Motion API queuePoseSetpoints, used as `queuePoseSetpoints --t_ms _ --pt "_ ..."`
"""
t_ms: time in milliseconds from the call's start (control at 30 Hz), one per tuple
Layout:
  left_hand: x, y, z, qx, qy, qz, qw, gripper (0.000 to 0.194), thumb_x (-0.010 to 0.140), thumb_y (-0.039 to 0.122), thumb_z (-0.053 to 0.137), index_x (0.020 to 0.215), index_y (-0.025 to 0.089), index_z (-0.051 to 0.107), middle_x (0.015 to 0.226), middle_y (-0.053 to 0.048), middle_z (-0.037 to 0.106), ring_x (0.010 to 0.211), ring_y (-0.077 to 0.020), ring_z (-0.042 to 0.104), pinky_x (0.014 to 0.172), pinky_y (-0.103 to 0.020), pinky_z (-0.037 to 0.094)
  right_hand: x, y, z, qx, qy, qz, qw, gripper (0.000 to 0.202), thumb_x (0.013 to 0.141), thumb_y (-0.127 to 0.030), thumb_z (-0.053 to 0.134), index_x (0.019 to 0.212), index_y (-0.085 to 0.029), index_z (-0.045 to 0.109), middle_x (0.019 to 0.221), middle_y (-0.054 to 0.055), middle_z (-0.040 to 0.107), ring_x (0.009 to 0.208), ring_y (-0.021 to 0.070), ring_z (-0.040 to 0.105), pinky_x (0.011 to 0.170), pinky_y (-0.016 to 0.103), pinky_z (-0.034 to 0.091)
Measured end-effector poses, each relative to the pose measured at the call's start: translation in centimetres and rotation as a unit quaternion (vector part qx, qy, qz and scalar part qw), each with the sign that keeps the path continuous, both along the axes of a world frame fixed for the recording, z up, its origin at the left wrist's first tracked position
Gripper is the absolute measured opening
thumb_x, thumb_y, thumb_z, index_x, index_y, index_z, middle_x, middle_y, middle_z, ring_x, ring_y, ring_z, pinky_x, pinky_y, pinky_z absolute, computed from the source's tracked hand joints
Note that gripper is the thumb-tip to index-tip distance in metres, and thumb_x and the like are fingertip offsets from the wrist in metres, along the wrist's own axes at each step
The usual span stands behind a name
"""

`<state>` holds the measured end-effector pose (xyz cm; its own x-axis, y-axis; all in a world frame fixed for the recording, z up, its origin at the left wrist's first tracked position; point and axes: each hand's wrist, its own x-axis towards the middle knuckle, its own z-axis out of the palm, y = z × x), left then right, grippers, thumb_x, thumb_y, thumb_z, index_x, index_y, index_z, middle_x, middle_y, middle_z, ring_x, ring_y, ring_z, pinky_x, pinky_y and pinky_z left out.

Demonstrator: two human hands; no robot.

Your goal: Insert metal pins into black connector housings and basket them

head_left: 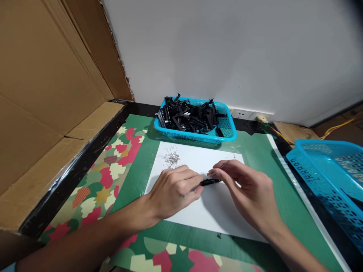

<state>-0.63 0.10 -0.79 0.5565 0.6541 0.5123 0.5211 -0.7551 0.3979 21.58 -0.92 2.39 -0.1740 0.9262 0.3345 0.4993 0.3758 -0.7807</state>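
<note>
My left hand [181, 187] is closed around one end of a narrow black plastic part [210, 182], low over a white sheet [195, 215]. At the other end of that part, my right hand [245, 185] has its thumb and fingertips pinched together. A thin, greyish sliver shows by its fingers; whatever sits in the pinch is too small to name. On the sheet, left of and beyond my hands, lies a pile of tiny metal pieces [171, 159], perhaps small springs or pins.
A blue basket [195, 136] heaped with black plastic parts [187, 115] stands against the wall. Another blue basket [317, 177] is at the right. Cardboard [56, 151] walls the left side. A socket with a plug [262, 119] and wires sits at the back right.
</note>
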Motion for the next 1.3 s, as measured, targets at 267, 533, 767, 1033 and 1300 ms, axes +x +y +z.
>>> queuePoseSetpoints --t_ms 267,533,767,1033,1300 --pt "-0.1 0.0 -0.2 0.016 0.013 -0.008 1.0 0.011 0.102 0.019 0.065 0.099 0.017 0.075 0.089 -0.002 0.08 0.08 -0.0188 0.075 0.07 -0.031 0.058 -0.3 -0.3 -0.2 -0.05 -0.006 0.015 0.999 0.012 0.104 -0.03 0.068 0.095 -0.023 0.073 0.088 0.001 0.077 0.074 0.0147 0.073 0.067 0.024 0.059" --pt "-0.1 0.0 -0.1 0.022 0.024 -0.014 0.999 0.01 0.101 0.017 0.065 0.098 0.015 0.075 0.088 -0.002 0.08 0.079 -0.0198 0.074 0.071 -0.033 0.059 -0.4 -0.3 -0.3 -0.054 0.005 0.004 0.999 0.01 0.104 -0.03 0.069 0.097 -0.024 0.073 0.09 -0.001 0.077 0.074 0.0133 0.074 0.068 0.023 0.058" --pt "-0.1 -0.1 -0.3 0.03 0.008 -0.019 0.999 0.015 0.102 0.015 0.062 0.101 0.017 0.077 0.09 -0.005 0.081 0.085 -0.0196 0.077 0.076 -0.031 0.063 -0.5 -0.3 -0.2 -0.033 -0.011 0.028 0.999 0.008 0.104 -0.023 0.068 0.097 -0.024 0.071 0.087 -0.002 0.076 0.072 0.0114 0.073 0.069 0.021 0.057" --pt "0.3 -0.4 -0.5 0.011 -0.016 0.006 1.0 0.014 0.099 0.015 0.063 0.093 0.018 0.075 0.079 -0.003 0.076 0.075 -0.0183 0.075 0.067 -0.028 0.06 -0.8 -0.3 -0.7 0.076 -0.074 0.027 0.994 0.011 0.103 -0.014 0.068 0.096 -0.022 0.072 0.084 -0.002 0.076 0.064 0.0103 0.066 0.063 0.024 0.051" --pt "0.1 -0.3 -0.3 0.013 -0.067 0.02 0.997 0.019 0.098 0.01 0.063 0.08 0.014 0.069 0.067 -0.001 0.066 0.061 -0.0148 0.062 0.058 -0.029 0.05 -0.5 -0.6 -1.1 0.07 -0.021 -0.037 0.997 0.01 0.1 -0.019 0.073 0.094 -0.025 0.078 0.088 -0.001 0.08 0.072 0.0149 0.074 0.07 0.026 0.06"
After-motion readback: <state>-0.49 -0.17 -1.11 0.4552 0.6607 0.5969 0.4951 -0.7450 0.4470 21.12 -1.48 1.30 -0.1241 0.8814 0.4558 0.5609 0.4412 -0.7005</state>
